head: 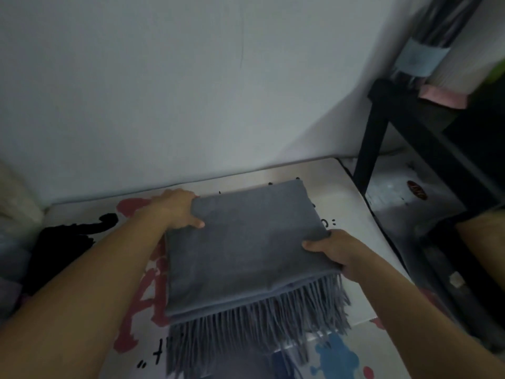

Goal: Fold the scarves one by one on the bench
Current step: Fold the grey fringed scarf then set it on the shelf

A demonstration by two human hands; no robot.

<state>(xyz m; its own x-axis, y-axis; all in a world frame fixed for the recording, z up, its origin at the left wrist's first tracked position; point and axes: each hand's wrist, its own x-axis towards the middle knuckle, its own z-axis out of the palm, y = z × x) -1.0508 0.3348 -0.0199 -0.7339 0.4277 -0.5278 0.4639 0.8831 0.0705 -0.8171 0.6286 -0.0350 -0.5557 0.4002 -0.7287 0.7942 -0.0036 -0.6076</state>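
Grey scarf [246, 247] mid-frame, long axis toward fringe at bottom; left hand [177, 209] grips upper-left edge, right hand [336, 253] grips right edge, nearer.

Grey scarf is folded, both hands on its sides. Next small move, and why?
Probably lift it aside: the grey scarf already lies folded in layers, fringe toward the person, with the left hand and right hand gripping opposite edges. A black cloth waits at left.

Printed bench [341, 187] under grey scarf [246, 242]
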